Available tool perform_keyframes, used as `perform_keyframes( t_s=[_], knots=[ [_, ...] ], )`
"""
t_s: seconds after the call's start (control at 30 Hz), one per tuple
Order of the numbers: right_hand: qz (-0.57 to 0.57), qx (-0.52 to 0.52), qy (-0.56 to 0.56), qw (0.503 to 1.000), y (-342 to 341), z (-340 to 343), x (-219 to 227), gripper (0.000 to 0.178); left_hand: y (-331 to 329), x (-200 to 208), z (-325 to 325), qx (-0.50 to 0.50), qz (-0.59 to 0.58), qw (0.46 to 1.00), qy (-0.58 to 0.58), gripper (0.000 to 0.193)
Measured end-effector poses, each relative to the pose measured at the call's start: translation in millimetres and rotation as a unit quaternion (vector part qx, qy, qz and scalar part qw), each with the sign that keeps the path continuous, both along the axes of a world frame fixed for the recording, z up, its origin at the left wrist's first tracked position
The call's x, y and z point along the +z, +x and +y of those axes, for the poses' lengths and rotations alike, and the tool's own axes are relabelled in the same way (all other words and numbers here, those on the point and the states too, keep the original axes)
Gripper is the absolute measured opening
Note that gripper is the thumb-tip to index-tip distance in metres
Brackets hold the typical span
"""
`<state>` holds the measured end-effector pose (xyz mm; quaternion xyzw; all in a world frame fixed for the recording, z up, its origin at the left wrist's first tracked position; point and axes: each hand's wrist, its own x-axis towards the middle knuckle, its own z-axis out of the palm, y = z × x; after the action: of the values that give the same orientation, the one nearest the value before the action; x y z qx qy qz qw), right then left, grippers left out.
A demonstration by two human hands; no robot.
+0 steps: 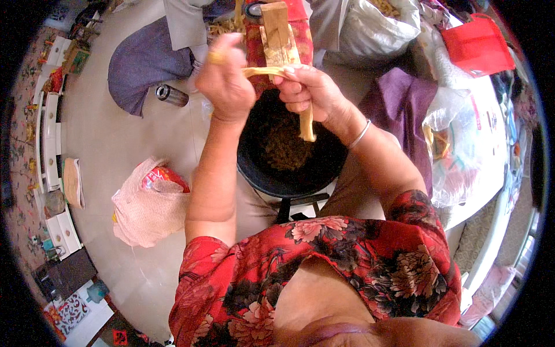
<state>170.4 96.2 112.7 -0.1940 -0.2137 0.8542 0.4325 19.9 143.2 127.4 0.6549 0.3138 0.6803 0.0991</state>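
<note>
A pale yellow, flexible strip (265,72) stretches between my two hands above a black pan. My left hand (224,84), slightly blurred, is closed at the strip's left end. Thumb and fingers of my right hand (309,92) pinch the strip at its other side, and a thicker yellow length (307,126) hangs below that hand over the pan. Just beyond the strip stands a wooden block (275,26) on a lighter wooden piece (283,55). The black pan (254,173) sits beneath my hands with small brownish bits (286,147) inside.
A dark metal cup (171,95) lies on the floor at left, near grey-blue cloth (147,61). Closer in is a pink cloth bag (144,211) with a red packet. At right are a white sack (376,32), purple cloth (399,110), a red bag (478,46) and clear plastic bags (462,173).
</note>
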Motion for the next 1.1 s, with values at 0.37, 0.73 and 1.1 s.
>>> perform_keyframes(
  t_s=[0.37, 0.73, 1.1],
  knots=[
    [-0.569, -0.266, 0.334, 0.703, -7, -2, 1, 0.023, 23, -25, -22, -0.292, -0.054, 0.874, -0.384, 0.032],
    [-0.158, 0.09, -0.047, 0.982, 19, 8, 6, 0.021, 16, -14, -18, -0.097, 0.197, 0.975, -0.042, 0.005],
    [-0.252, -0.098, 0.083, 0.959, 18, 5, 7, 0.02, 17, -12, -15, -0.131, 0.106, 0.98, -0.103, 0.006]
  ],
)
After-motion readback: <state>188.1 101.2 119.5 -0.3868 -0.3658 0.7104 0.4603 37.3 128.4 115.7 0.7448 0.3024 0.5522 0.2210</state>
